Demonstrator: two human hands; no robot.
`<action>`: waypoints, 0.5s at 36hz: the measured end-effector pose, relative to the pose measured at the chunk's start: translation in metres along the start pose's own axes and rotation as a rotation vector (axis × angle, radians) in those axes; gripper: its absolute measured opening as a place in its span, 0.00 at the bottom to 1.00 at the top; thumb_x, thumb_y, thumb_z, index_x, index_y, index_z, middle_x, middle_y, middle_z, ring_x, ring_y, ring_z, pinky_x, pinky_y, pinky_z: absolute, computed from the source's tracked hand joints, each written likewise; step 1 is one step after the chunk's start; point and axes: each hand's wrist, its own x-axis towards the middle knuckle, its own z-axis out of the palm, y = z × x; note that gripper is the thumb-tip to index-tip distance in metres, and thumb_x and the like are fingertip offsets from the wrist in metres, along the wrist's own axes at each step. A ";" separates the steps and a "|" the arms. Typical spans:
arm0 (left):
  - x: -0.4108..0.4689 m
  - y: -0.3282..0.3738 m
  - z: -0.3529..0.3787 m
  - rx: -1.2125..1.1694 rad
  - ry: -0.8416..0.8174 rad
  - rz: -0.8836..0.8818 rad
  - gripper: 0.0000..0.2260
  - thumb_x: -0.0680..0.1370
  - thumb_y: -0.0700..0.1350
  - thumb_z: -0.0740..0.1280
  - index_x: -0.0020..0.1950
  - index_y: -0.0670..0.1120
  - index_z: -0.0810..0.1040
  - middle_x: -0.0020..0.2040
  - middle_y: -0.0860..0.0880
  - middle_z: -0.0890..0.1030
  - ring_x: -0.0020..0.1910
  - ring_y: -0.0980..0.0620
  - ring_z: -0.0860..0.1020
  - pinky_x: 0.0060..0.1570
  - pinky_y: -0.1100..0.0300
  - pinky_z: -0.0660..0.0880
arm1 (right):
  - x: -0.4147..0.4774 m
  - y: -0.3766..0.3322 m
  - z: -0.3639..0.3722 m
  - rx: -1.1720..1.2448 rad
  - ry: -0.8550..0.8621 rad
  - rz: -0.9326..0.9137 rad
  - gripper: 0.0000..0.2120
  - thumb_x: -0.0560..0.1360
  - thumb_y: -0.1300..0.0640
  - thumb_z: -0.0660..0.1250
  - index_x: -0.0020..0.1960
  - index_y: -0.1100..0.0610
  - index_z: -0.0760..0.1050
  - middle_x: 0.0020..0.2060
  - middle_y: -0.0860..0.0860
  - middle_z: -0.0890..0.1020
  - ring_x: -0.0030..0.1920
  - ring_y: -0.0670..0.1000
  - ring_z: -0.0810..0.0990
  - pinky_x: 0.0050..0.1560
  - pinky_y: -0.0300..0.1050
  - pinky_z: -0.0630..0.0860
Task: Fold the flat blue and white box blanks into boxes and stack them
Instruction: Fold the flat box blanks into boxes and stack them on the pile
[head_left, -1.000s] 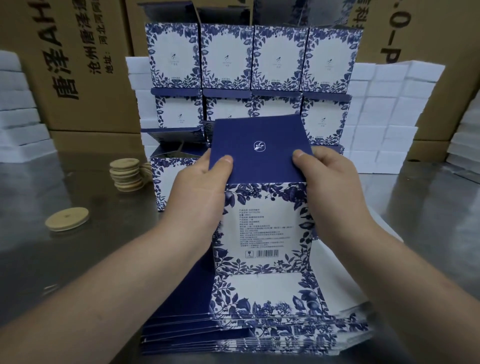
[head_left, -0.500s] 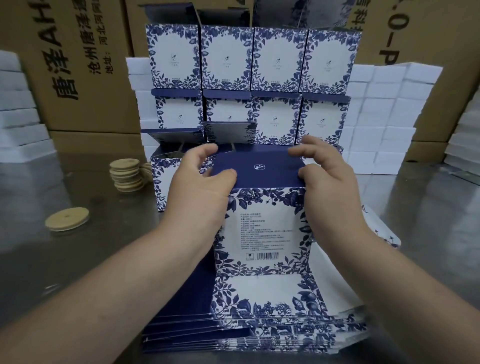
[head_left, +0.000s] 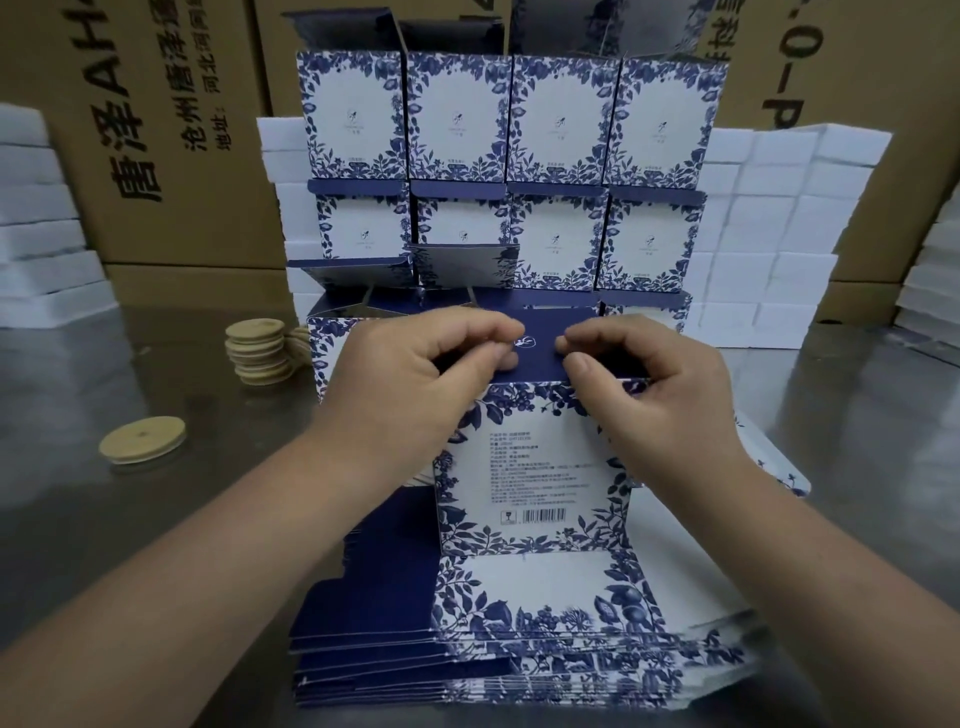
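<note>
A blue and white floral box (head_left: 535, 478) stands upright on a pile of flat box blanks (head_left: 519, 654), its barcode side facing me. Its dark blue top flap (head_left: 540, 353) is folded down flat over the opening. My left hand (head_left: 415, 374) and my right hand (head_left: 654, 384) rest on top of the box from either side, fingers curled, fingertips pressing on the flap near its middle. Behind it, folded boxes (head_left: 509, 171) are stacked in rows, several wide, with their lids open.
A stack of round wooden lids (head_left: 258, 351) and one loose wooden lid (head_left: 143, 439) lie on the steel table (head_left: 104, 519) at left. White foam blocks (head_left: 779, 228) and brown cartons (head_left: 171, 130) line the back.
The blue flap stood upright a second ago and now lies folded over the box top. Both hands moved from the flap's sides inward to its middle.
</note>
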 end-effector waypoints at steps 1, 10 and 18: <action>-0.001 -0.002 0.000 -0.011 -0.004 0.015 0.10 0.71 0.45 0.67 0.38 0.62 0.81 0.38 0.63 0.83 0.40 0.60 0.82 0.42 0.64 0.79 | 0.000 0.000 0.000 0.013 -0.010 -0.001 0.08 0.66 0.44 0.63 0.45 0.37 0.73 0.40 0.34 0.79 0.43 0.36 0.79 0.48 0.37 0.77; 0.000 -0.006 0.001 0.194 -0.158 0.246 0.11 0.69 0.46 0.71 0.51 0.51 0.79 0.43 0.55 0.78 0.46 0.57 0.78 0.50 0.65 0.75 | 0.001 0.010 -0.013 -0.018 -0.182 -0.042 0.25 0.62 0.38 0.67 0.57 0.24 0.65 0.44 0.32 0.80 0.50 0.38 0.79 0.54 0.39 0.74; 0.000 -0.012 0.002 0.213 -0.169 0.304 0.15 0.71 0.49 0.66 0.56 0.50 0.75 0.51 0.61 0.77 0.50 0.59 0.76 0.54 0.66 0.71 | 0.004 0.007 -0.009 0.097 -0.209 -0.163 0.07 0.68 0.50 0.68 0.45 0.44 0.74 0.44 0.40 0.79 0.47 0.41 0.78 0.54 0.39 0.73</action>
